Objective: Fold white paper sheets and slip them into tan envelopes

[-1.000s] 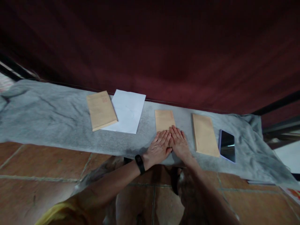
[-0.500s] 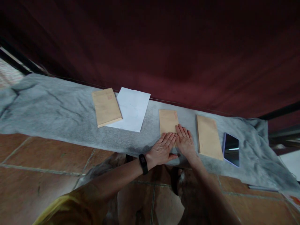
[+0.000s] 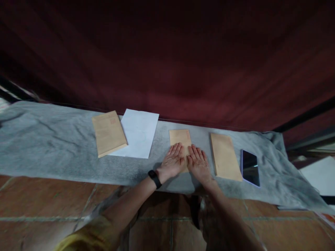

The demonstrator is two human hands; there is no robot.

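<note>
A brown paper envelope with red print at its top right corner lies on the grey cloth in front of me. My left hand is stretched out flat over its left side, wrist banded by a black fitness tracker. Flat on its right edge is my right hand, fingers extended. Between the two hands a strip of the envelope shows; its lower part is partly covered. To the right sits a stack of brown envelopes, and to the left another stack overlaps a white paper sheet.
A phone with a purple edge lies right of the right-hand stack. Grey cloth covers the long narrow surface, with a dark red curtain behind it. Tiled floor shows below the front edge. White paper is at far right.
My hands, which met over the envelope's lower right part, have moved apart, the left now resting on its left side. The camera view has shifted slightly, so everything sits lower and further left.
</note>
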